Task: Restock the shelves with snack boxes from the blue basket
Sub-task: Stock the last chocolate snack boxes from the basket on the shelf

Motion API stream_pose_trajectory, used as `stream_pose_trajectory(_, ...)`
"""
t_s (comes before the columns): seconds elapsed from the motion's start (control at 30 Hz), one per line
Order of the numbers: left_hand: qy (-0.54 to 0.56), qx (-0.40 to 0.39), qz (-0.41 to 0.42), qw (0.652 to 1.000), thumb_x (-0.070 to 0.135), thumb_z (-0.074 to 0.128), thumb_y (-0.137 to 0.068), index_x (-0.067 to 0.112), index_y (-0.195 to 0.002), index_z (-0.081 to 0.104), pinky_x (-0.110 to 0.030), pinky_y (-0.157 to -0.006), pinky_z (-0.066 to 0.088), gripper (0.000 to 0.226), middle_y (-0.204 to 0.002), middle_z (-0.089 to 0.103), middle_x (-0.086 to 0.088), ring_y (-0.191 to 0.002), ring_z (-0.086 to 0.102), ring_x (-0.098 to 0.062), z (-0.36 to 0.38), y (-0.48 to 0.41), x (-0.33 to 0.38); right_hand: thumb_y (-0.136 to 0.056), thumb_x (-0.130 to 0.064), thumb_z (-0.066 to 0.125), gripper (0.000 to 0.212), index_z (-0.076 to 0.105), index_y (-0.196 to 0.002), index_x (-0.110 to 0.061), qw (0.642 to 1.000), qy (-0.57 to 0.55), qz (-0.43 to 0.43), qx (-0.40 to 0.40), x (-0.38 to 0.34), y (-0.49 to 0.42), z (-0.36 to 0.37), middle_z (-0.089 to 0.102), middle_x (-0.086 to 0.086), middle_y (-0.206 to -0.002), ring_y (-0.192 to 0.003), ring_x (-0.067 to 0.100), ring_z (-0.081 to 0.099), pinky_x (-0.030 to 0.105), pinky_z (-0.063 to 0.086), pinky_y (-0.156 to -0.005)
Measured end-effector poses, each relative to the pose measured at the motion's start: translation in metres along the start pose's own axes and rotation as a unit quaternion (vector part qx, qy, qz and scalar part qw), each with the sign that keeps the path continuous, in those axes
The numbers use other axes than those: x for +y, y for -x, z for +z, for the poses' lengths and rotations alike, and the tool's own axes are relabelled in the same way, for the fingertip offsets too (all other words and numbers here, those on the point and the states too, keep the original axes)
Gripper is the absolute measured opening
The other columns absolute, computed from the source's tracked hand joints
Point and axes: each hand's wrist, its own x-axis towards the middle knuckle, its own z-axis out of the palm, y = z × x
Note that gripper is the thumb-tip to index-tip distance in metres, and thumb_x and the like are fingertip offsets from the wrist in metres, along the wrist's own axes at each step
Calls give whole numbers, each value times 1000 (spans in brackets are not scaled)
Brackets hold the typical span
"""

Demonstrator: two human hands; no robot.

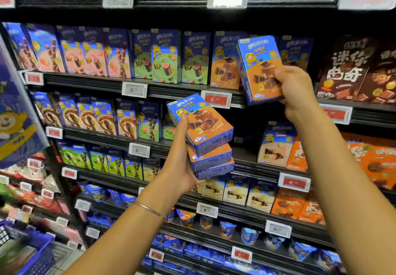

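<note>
My right hand (296,91) grips one blue-and-orange snack box (258,64) upright, held just in front of the second shelf beside matching boxes (225,64) standing there. My left hand (182,161) clasps a stack of three of the same snack boxes (205,137), lying flat and tilted, lower and to the left, in front of the third shelf. The blue basket (36,253) is blurred at the bottom left corner on the floor.
Black shelves (182,88) carry rows of blue, pink, green and orange snack boxes with price tags along their edges. Dark brown boxes (351,71) stand to the right of the raised box. A gap shows on the third shelf behind the stack. Cups fill the lower shelves.
</note>
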Motion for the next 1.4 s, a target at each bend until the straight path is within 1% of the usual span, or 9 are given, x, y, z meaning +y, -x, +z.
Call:
stream_pose_trajectory(0.13, -2, -1, 0, 1000, 91, 59, -73, 28, -118, 80, -54, -86, 61, 80, -127, 75, -8, -110, 74, -35, 6, 2, 1, -100, -23, 55, 28, 59, -123, -8, 994, 26, -34, 98, 7, -23, -7, 68, 7, -117, -98, 17, 70, 23, 51, -67)
stream_pose_trajectory(0.23, -1, -3, 2, 1000, 91, 58, -74, 29, -119, 79, -55, -91, 60, 79, -127, 74, -8, -114, 72, -36, 9, 2, 1, -96, -25, 59, 27, 53, -122, -19, 983, 88, -88, 138, 5, -33, -7, 59, 5, -126, -100, 14, 65, 19, 48, -63)
stream_pose_trajectory(0.3, 1, 0, 1, 1000, 91, 58, -74, 29, -119, 79, -55, -94, 59, 79, -127, 75, -7, -115, 71, -36, 11, 2, 1, -97, -23, 60, 31, 52, -126, -19, 980, 129, -81, 131, 5, -42, -6, 56, 7, -130, -102, 15, 65, 13, 45, -55)
stream_pose_trajectory(0.4, 3, -2, 3, 1000, 91, 60, -72, 29, -118, 79, -59, -97, 57, 79, -127, 75, -7, -114, 72, -36, 14, 1, 1, -98, -21, 60, 32, 51, -128, -17, 972, 189, -67, 119, 10, -52, -7, 56, 8, -131, -104, 17, 62, 8, 40, -45)
stream_pose_trajectory(0.53, 2, -4, 5, 1000, 90, 61, -73, 29, -119, 79, -59, -98, 56, 78, -127, 74, -7, -114, 72, -36, 15, -1, 1, -99, -24, 62, 32, 50, -127, -16, 956, 259, -74, 112, 19, -59, -7, 62, 8, -125, -109, 21, 62, 26, 45, -73)
stream_pose_trajectory(0.7, -2, 0, 2, 1000, 89, 59, -76, 30, -118, 80, -59, -97, 57, 75, -127, 75, -7, -113, 73, -36, 16, -3, 0, -97, -32, 65, 39, 49, -129, -16, 941, 309, -83, 107, 21, -61, -3, 64, 7, -123, -112, 26, 62, 39, 50, -90)
stream_pose_trajectory(0.93, -9, 5, -2, 1000, 90, 61, -73, 32, -117, 80, -51, -80, 61, 75, -125, 76, -6, -107, 75, -36, 13, -4, 2, -100, -39, 59, 39, 49, -132, -20, 913, 382, -85, 119, 22, -56, 5, 63, 5, -128, -115, 30, 61, 35, 39, -80)
stream_pose_trajectory(1.27, -20, 16, 0, 1000, 89, 66, -69, 30, -118, 79, -56, -91, 59, 78, -127, 75, -8, -113, 73, -36, 13, -5, 1, -101, -40, 58, 40, 49, -135, -22, 915, 382, -68, 109, 21, -53, 11, 61, 6, -133, -119, 32, 59, 39, 42, -84)
stream_pose_trajectory(1.4, -31, 20, 9, 999, 88, 62, -75, 31, -117, 79, -53, -86, 60, 73, -125, 75, -6, -110, 74, -34, 13, -5, -2, -100, -41, 58, 46, 45, -139, -20, 915, 381, -78, 113, 19, -44, 11, 55, 8, -137, -122, 30, 56, 41, 46, -89)
